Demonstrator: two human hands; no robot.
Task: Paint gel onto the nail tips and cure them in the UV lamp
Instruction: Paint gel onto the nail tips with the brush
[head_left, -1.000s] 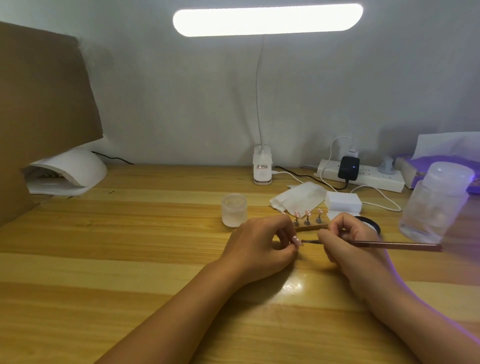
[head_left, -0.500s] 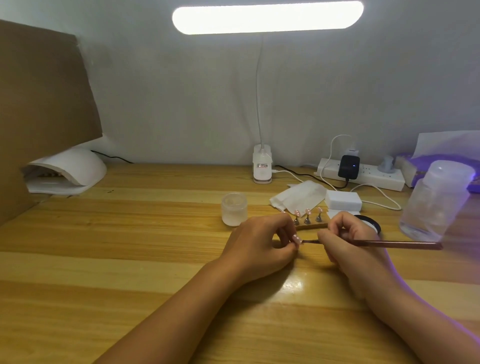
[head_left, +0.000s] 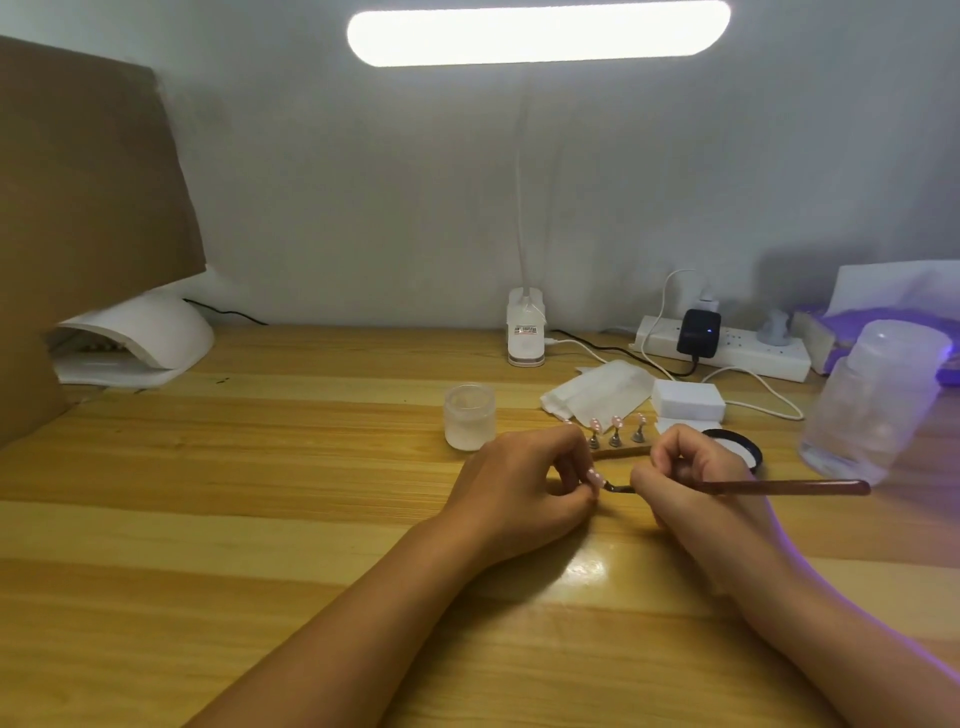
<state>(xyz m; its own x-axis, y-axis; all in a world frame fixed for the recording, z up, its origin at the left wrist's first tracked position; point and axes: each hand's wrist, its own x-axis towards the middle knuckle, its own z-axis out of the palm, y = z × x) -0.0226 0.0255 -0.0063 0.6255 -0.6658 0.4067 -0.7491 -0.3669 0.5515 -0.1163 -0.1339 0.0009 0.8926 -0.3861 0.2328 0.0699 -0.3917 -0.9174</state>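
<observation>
Between the two grips, a pink, pale-dotted nail tip (head_left: 595, 476) sits pinched in the left hand (head_left: 519, 483); the right hand (head_left: 685, 480) pinches a brown brush (head_left: 779, 487), its bristles touching the tip. Behind them, the label on the lamp base (head_left: 526, 335) is too small to read.

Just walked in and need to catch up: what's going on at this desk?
A person is painting a nail tip. The left hand pinches it, while the right hand grips a brush whose bristles meet the tip. At least three other tips stand on a stand just behind the hands. The white UV lamp sits at the far left of the desk, and the held tip is not yet in it.
</observation>
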